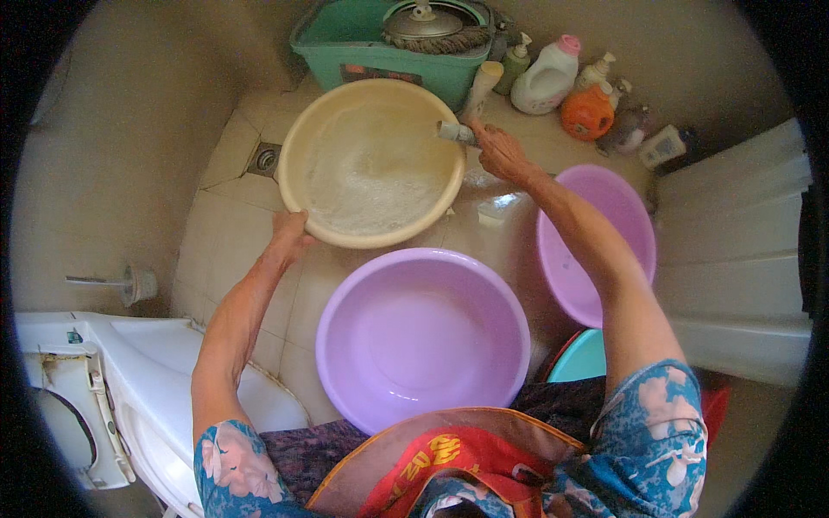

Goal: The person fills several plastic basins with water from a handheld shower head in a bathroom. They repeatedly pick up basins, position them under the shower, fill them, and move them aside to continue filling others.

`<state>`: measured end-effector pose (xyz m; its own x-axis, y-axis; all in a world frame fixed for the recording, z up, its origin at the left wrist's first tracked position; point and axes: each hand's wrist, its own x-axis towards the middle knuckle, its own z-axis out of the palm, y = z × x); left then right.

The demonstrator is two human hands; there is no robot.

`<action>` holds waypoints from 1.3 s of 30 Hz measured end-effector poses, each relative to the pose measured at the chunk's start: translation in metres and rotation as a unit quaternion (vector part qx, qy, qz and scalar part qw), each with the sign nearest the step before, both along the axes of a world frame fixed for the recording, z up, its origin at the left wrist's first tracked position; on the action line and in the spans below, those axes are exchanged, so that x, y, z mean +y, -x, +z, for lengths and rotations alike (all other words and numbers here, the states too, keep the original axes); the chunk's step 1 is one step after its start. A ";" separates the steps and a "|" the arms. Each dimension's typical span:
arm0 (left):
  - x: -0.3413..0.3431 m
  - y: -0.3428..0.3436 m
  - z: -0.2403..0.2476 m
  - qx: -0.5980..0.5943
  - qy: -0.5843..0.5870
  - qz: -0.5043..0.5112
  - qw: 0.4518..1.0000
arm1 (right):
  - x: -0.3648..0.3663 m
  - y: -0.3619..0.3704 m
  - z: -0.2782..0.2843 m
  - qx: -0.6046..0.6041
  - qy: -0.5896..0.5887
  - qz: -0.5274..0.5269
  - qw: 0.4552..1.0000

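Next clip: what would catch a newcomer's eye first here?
The cream basin of foamy water, top centre on the tiled floor, gripped at its near rim by the left hand while the right hand holds a small tap at its far rim. Just below sits a big empty lilac basin.

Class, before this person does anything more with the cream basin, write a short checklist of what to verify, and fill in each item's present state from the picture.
1. Left hand grips the near rim of the cream basin: ok.
2. Right hand on the grey spout at the basin's far rim: ok.
3. Foamy water stays inside the basin, below the rim: ok.
4. Floor drain beside the basin uncovered: ok.
5. Large purple basin in front holds nothing solid: ok.
6. Whether water is running from the spout: cannot tell.
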<state>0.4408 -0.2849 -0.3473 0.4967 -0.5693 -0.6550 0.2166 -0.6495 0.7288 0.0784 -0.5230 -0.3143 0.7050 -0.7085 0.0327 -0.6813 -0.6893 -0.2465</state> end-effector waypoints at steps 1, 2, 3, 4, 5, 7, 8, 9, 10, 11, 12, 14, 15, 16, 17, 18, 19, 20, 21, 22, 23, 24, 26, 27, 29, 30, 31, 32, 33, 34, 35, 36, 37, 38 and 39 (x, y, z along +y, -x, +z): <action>-0.003 -0.007 -0.003 -0.002 -0.015 0.009 1.000 | -0.001 0.001 0.001 0.003 0.005 -0.001 1.000; -0.005 -0.014 -0.004 -0.044 -0.007 -0.004 0.999 | -0.002 0.002 0.003 0.006 0.006 -0.005 1.000; -0.007 -0.020 -0.004 -0.073 0.001 -0.010 0.997 | -0.003 0.002 0.004 0.010 0.008 -0.007 1.000; -0.009 -0.025 -0.004 -0.097 -0.005 -0.004 0.995 | -0.005 0.002 0.006 0.026 0.006 -0.020 0.999; -0.011 -0.029 -0.002 -0.108 0.014 -0.018 0.994 | -0.005 0.001 0.007 0.023 0.013 -0.011 1.000; -0.013 -0.036 0.003 -0.103 0.030 -0.020 0.994 | -0.005 -0.001 0.011 0.034 0.009 -0.013 0.999; -0.014 -0.039 0.006 -0.134 0.019 -0.043 0.990 | -0.004 -0.002 0.012 0.039 0.011 -0.010 0.999; -0.015 -0.043 0.009 -0.145 0.019 -0.063 0.987 | -0.002 -0.003 0.012 0.041 0.011 -0.005 0.999; -0.016 -0.047 0.011 -0.155 0.019 -0.083 0.984 | 0.000 -0.004 0.011 0.043 0.011 0.002 0.999; -0.017 -0.051 0.013 -0.153 0.015 -0.094 0.984 | 0.002 -0.005 0.008 0.038 0.014 0.007 0.999; -0.017 -0.054 0.014 -0.150 0.009 -0.104 0.983 | 0.004 -0.006 0.005 0.031 0.016 0.013 0.999; -0.015 -0.058 0.016 -0.149 -0.011 -0.110 0.983 | 0.007 -0.008 -0.006 0.018 0.006 0.002 1.000; -0.014 -0.057 0.016 -0.147 -0.025 -0.105 0.983 | 0.007 -0.008 -0.012 0.014 -0.006 -0.016 1.000; -0.011 -0.054 0.015 -0.145 -0.040 -0.101 0.983 | 0.007 -0.008 -0.019 0.010 -0.023 -0.031 0.999; -0.007 -0.049 0.014 -0.092 -0.014 -0.078 0.993 | 0.005 -0.007 -0.024 0.004 -0.010 -0.016 1.000; -0.003 -0.042 0.014 -0.041 0.012 -0.054 0.998 | 0.002 -0.006 -0.029 -0.004 0.001 0.003 1.000; 0.001 -0.033 0.014 0.007 0.030 -0.015 0.999 | 0.000 -0.005 -0.033 0.002 0.012 0.003 1.000; 0.005 -0.022 0.014 0.008 0.046 -0.025 0.999 | -0.002 -0.004 -0.035 -0.007 0.007 0.020 1.000; 0.010 -0.010 0.014 0.006 0.052 -0.019 0.998 | -0.004 -0.003 -0.036 -0.001 0.003 0.019 1.000; 0.013 0.000 0.016 0.018 0.050 -0.012 0.999 | -0.004 -0.003 -0.036 0.005 -0.002 0.019 1.000; 0.013 0.006 0.020 0.004 0.049 -0.016 0.999 | -0.005 -0.003 -0.035 -0.008 0.006 0.025 1.000; 0.014 0.012 0.023 0.005 0.039 -0.017 0.999 | -0.004 -0.004 -0.033 -0.020 0.014 0.032 0.999; 0.014 0.019 0.030 0.001 0.027 -0.019 0.999 | -0.002 -0.006 -0.028 -0.019 0.012 0.030 0.999; 0.013 0.021 0.032 -0.002 0.025 -0.020 0.999 | -0.002 -0.008 -0.025 -0.004 0.001 0.021 1.000; 0.011 0.021 0.035 -0.008 0.029 -0.035 0.999 | -0.001 -0.010 -0.021 0.006 -0.012 0.013 1.000; 0.012 0.021 0.036 -0.012 0.036 -0.049 0.998 | -0.001 -0.010 -0.019 0.001 -0.013 0.015 1.000; 0.012 0.020 0.036 -0.010 0.031 -0.055 0.998 | -0.001 -0.011 -0.018 -0.005 -0.014 0.017 1.000; 0.012 0.020 0.036 -0.020 0.039 -0.062 0.997 | -0.002 -0.010 -0.018 0.000 -0.016 0.017 1.000; 0.013 0.020 0.036 -0.023 0.036 -0.062 0.997 | -0.003 -0.011 -0.018 0.006 -0.018 0.017 1.000; 0.013 0.020 0.035 -0.025 0.031 -0.063 0.997 | -0.004 -0.010 -0.019 0.011 -0.017 0.015 1.000; 0.013 0.019 0.036 -0.025 0.032 -0.072 0.997 | -0.005 -0.011 -0.019 0.007 -0.011 0.021 1.000; 0.013 0.019 0.036 -0.026 0.034 -0.082 0.996 | -0.005 -0.012 -0.019 0.002 -0.001 0.024 1.000; 0.013 0.019 0.037 -0.027 0.041 -0.088 0.995 | -0.006 -0.013 -0.019 0.014 0.002 0.019 1.000; 0.013 0.018 0.037 -0.022 0.039 -0.085 0.995 | -0.007 -0.014 -0.018 -0.002 0.002 0.024 1.000; 0.012 0.018 0.036 -0.018 0.042 -0.077 0.996 | -0.007 -0.015 -0.018 -0.001 -0.007 0.021 1.000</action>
